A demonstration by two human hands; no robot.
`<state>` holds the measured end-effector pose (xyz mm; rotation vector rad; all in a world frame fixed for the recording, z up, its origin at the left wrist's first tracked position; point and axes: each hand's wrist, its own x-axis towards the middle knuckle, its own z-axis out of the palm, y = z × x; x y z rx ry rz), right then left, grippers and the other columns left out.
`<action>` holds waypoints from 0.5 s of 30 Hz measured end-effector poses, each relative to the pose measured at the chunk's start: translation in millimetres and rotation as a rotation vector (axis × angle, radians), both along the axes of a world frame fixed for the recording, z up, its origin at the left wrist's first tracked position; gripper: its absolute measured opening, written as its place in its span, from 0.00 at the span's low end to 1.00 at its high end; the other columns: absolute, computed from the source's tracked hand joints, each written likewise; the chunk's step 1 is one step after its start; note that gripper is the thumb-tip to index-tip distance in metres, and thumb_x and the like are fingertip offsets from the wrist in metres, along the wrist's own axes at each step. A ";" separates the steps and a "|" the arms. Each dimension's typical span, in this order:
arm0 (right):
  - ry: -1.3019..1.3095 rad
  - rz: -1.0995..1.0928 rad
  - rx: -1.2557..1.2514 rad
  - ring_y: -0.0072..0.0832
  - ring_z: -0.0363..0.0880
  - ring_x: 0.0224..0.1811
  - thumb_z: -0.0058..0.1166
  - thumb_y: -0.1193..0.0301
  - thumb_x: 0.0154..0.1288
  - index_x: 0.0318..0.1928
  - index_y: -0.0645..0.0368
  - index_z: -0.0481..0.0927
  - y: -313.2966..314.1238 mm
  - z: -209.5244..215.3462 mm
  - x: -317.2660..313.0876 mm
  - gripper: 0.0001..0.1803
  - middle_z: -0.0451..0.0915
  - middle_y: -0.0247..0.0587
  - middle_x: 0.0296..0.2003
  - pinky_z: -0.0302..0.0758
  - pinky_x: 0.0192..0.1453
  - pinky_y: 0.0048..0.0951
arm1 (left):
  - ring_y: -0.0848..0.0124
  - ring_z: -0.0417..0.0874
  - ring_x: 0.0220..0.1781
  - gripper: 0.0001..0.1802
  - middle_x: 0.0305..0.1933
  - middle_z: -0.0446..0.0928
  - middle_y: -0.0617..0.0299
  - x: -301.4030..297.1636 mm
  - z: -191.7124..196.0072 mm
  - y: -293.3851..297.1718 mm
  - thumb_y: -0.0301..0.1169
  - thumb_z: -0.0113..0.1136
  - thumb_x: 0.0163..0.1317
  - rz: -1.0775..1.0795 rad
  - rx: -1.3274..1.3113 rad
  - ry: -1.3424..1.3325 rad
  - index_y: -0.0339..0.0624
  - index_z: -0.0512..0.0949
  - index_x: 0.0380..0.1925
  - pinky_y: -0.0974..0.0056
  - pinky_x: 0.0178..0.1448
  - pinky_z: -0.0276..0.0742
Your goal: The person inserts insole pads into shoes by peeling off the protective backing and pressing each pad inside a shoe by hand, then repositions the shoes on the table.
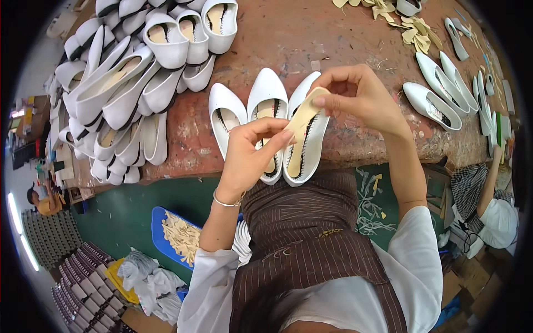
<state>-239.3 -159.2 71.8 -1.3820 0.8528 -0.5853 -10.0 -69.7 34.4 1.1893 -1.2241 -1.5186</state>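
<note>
Both my hands hold one beige insole (300,125) over a white pointed shoe (314,145) at the near edge of the brown worktable (311,39). My right hand (361,95) pinches the insole's far end. My left hand (250,154), with a thin bracelet at the wrist, grips its near part from the left. Two more white shoes (267,95) lie side by side just left of it, toes pointing away from me.
A big pile of white shoes (130,83) fills the table's left. More white shoes (438,94) and beige insole pieces (413,30) lie at the right. Below the table sit a blue tray of insoles (176,237) and stacked boxes (83,283). Other people work at both sides.
</note>
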 end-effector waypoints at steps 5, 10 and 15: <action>0.008 -0.032 -0.085 0.16 0.79 0.32 0.63 0.73 0.65 0.39 0.65 0.84 1.9 -18.7 21.5 0.07 0.84 0.33 0.31 0.75 0.37 0.20 | 0.78 0.84 0.39 0.13 0.39 0.85 0.60 19.6 -5.5 44.8 0.23 0.61 0.68 0.189 0.086 -0.004 0.31 0.82 0.51 0.72 0.45 0.79; 0.133 0.009 -0.377 0.17 0.80 0.31 0.61 0.75 0.64 0.39 0.68 0.84 -1.3 -30.2 75.0 0.07 0.84 0.35 0.31 0.77 0.37 0.22 | 0.78 0.82 0.35 0.19 0.34 0.83 0.61 33.1 -20.0 84.4 0.20 0.60 0.67 0.470 -0.079 -0.229 0.33 0.76 0.58 0.73 0.41 0.77; 0.245 0.121 -0.531 0.22 0.80 0.29 0.60 0.72 0.64 0.40 0.67 0.83 -11.6 -44.2 122.9 0.09 0.84 0.37 0.30 0.77 0.36 0.27 | 0.70 0.81 0.37 0.14 0.34 0.82 0.58 55.2 -14.0 99.7 0.16 0.64 0.57 0.356 -0.316 -0.590 0.34 0.82 0.45 0.67 0.43 0.76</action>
